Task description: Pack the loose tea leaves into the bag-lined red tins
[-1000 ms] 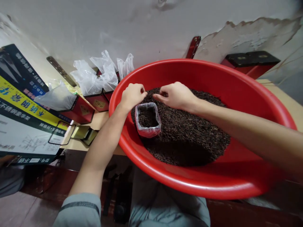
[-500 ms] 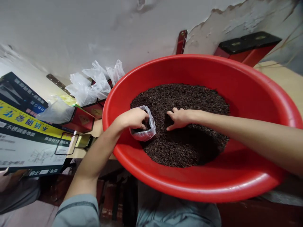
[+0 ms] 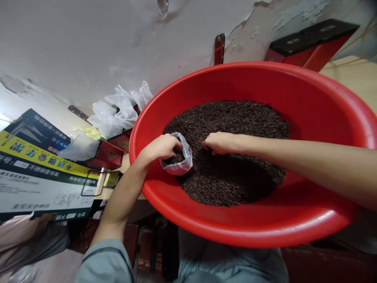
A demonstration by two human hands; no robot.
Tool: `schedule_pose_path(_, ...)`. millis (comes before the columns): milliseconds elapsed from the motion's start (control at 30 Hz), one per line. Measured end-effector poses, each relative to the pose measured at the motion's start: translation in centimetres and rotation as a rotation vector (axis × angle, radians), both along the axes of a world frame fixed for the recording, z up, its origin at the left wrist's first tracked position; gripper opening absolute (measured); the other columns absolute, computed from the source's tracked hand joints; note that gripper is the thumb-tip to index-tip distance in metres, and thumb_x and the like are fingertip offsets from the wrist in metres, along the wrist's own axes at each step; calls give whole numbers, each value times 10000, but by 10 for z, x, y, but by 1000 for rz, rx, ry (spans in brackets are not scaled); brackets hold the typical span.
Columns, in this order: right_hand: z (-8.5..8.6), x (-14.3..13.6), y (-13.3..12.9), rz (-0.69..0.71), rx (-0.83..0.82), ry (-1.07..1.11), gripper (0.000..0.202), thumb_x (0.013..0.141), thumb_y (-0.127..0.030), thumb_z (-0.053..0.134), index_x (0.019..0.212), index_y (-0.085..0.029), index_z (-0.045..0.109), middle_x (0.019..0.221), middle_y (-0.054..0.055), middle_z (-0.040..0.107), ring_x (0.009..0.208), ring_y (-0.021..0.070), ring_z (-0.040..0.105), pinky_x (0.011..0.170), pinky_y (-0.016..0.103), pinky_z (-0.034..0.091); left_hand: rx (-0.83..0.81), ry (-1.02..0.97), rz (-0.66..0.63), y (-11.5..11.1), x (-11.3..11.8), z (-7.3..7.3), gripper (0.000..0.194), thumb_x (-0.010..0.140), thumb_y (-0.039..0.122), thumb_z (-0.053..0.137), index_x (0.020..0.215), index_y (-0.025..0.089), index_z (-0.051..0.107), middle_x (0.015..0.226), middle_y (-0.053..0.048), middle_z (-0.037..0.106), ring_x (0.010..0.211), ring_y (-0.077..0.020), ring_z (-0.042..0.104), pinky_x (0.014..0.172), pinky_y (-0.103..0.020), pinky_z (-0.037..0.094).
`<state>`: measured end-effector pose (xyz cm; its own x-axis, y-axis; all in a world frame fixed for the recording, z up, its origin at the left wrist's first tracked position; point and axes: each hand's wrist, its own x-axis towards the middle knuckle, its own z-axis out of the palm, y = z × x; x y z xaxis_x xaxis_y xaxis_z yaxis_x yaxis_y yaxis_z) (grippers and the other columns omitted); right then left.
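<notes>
My left hand is nearer, curled into the plastic bag at nine o'clock in the red basin. The right hand, fingers bunched at the tea leaves, lies toward the bag's two o'clock — I can't tell either grip. Mouth up — long axis unclear.

A printed cardboard box fills the left side; behind everything, the pale wall peels at upper right; a dark red perforated strip is against it; black-topped red boxes sit beyond the basin's far rim.
</notes>
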<state>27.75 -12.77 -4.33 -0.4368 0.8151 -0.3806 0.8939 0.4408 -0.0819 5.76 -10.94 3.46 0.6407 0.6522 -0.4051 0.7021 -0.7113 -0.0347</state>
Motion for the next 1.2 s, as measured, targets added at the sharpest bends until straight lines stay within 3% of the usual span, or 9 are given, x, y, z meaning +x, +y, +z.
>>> schedule_pose_path(167, 9, 4, 7, -8, 118, 27, 337, 906, -249, 710, 1235, -182, 725, 1228, 144, 713, 1113, 318, 711, 886, 362, 546, 187, 96, 83, -13, 5, 4, 315, 875, 156, 666, 1160, 210, 790, 1124, -110, 795, 1024, -268, 750, 856, -320, 566)
schedule_pose_path(267, 8, 3, 5, -80, 164, 93, 645, 912, -437, 715, 1479, -169, 562, 1411, 207, 586, 1236, 383, 640, 975, 436, 540, 186, 171, 8, -19, 9, 2, 302, 872, 184, 674, 1153, 213, 782, 1126, -119, 787, 1041, -284, 749, 839, -320, 574)
schedule_pose_path(333, 4, 2, 2, -142, 106, 73, 893, 866, -539, 745, 1613, -200, 391, 1541, 239, 456, 1356, 442, 538, 1019, 510, 527, 209, 148, 13, -21, 11, 1, 315, 889, 180, 650, 1181, 205, 766, 1138, -129, 782, 1044, -288, 750, 840, -330, 578)
schedule_pose_path(400, -1, 1, 0, -192, 24, 10, 998, 845, -563, 758, 1664, -253, 280, 1622, 235, 354, 1438, 474, 439, 1042, 578, 509, 230, 170, 43, -22, 13, 0, 300, 899, 162, 623, 1162, 170, 766, 1124, -152, 779, 1034, -306, 754, 834, -351, 586)
schedule_pose_path(733, -8, -1, -1, -206, -29, -54, 986, 862, -521, 751, 1676, -273, 251, 1677, 231, 279, 1451, 485, 423, 1075, 626, 484, 188, 216, 18, -24, 15, -1, 253, 914, 159, 601, 1098, 134, 772, 1120, -165, 777, 1062, -310, 748, 860, -347, 585)
schedule_pose_path(933, -9, -1, -1, -228, -26, -31, 948, 885, -563, 706, 1671, -264, 270, 1698, 226, 240, 1480, 490, 375, 1081, 666, 464, 211, 186, 55, -23, 15, -4, 303, 999, 275, 538, 1132, 116, 759, 1165, -174, 767, 1067, -305, 744, 884, -356, 574)
schedule_pose_path(1100, -5, -3, -4, -261, -23, -26, 869, 950, -574, 615, 1677, -279, 243, 1738, 202, 134, 1536, 483, 275, 1097, 691, 433, 199, 110, 55, -21, 16, -6, 297, 979, 279, 594, 1213, 176, 746, 1200, -141, 764, 1070, -278, 742, 891, -335, 565)
schedule_pose_path(1200, -4, -4, -5, -259, -47, -37, 864, 960, -566, 605, 1681, -276, 229, 1746, 193, 113, 1547, 476, 254, 1121, 711, 395, 189, 142, 58, -21, 16, -5, 268, 947, 255, 636, 1158, 157, 768, 1145, -154, 774, 1060, -303, 743, 880, -356, 571)
